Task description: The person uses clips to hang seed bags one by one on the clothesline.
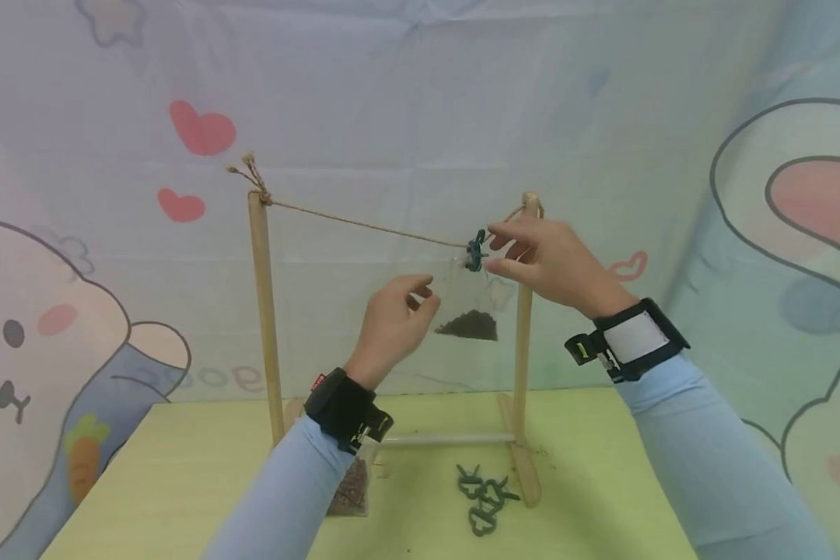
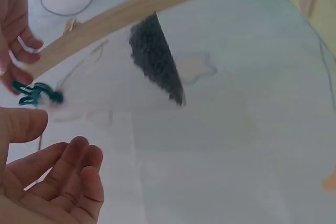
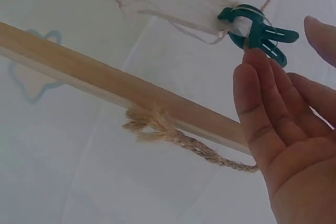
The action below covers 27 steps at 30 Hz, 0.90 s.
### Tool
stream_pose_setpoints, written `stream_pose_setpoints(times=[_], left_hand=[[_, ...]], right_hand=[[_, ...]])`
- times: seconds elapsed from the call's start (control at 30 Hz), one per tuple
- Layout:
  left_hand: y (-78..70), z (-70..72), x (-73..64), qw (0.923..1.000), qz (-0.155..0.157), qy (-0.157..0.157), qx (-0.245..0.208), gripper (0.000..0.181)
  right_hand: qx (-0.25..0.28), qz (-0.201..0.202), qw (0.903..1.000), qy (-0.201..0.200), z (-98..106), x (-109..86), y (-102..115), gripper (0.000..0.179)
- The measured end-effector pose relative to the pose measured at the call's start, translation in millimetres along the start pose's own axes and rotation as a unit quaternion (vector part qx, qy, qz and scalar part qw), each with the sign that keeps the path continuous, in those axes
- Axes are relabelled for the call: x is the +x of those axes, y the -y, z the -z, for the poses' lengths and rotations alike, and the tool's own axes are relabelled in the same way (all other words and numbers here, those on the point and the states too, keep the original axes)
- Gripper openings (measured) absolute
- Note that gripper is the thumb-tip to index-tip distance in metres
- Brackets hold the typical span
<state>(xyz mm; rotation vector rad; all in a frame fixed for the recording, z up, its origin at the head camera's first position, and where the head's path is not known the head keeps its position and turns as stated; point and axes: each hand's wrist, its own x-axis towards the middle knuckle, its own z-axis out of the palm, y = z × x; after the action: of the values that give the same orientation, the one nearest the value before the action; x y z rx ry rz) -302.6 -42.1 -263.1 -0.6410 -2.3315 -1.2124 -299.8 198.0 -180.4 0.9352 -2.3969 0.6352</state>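
Observation:
A green clip (image 1: 475, 250) sits on the rope (image 1: 364, 224) near the right post, and a clear plastic bag with dark granules (image 1: 470, 325) hangs from it. My right hand (image 1: 549, 260) is just right of the clip; in the right wrist view its fingertips are by the clip handles (image 3: 281, 35), with the thumb apart from them. Whether the fingertips touch the clip I cannot tell. Left of the bag, my left hand (image 1: 395, 323) hovers with loosely bent fingers and nothing in its grasp, as the left wrist view also shows.
Wooden posts (image 1: 264, 311) carry the sagging rope, with a white crossbar (image 1: 448, 439) low between them. Several loose green clips (image 1: 486, 498) lie on the yellow table (image 1: 588, 467). Another bag of brownish contents (image 1: 351, 491) is partly hidden behind my left forearm. A printed cloth (image 1: 392, 93) hangs behind.

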Motion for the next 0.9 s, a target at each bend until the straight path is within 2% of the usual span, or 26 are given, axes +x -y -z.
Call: stream_pose_setpoints(times=[0.1,0.27,0.37,0.5,0.6,0.7,0.77,0.9], left_hand=[[3.4,15.0,-14.3,0.999,-0.025,0.005,0.038,0.041],[12.3,31.0,-43.4,0.9924,-0.075,-0.018,0.096,0.041],[23.2,31.4,-64.3,0.9877,-0.088,-0.045,0.121,0.042],[42.0,23.1,-90.2,0.9797,-0.098,-0.081,0.155,0.043],[54.8,15.9,-107.0,0.9764,-0.094,-0.103,0.165,0.043],[65.9,9.8,-121.4,0.9771,-0.071,-0.121,0.16,0.042],[72.0,6.2,-130.4,0.9782,-0.053,-0.124,0.158,0.041],[81.8,-3.4,-147.1,0.9801,-0.012,-0.11,0.165,0.042]], right_hand=[[-0.009,0.011,0.9995,-0.028,-8.1,-17.5,-1.7,0.044],[-0.028,0.059,0.994,-0.088,-38.3,-58.2,-4.1,0.039],[-0.017,0.059,0.9912,-0.117,-60.5,-83.4,-4.6,0.039],[0.004,0.028,0.9894,-0.143,-91.4,-114.4,-7.7,0.039],[0.021,-0.004,0.9888,-0.148,-113.8,-133.3,-9.8,0.037],[0.037,-0.04,0.9877,-0.147,-132.4,-148.6,-9.4,0.034],[0.045,-0.06,0.9863,-0.147,-142.7,-157.8,-8.5,0.033],[0.062,-0.092,0.9834,-0.144,-159.8,-173.4,-8.2,0.031]])
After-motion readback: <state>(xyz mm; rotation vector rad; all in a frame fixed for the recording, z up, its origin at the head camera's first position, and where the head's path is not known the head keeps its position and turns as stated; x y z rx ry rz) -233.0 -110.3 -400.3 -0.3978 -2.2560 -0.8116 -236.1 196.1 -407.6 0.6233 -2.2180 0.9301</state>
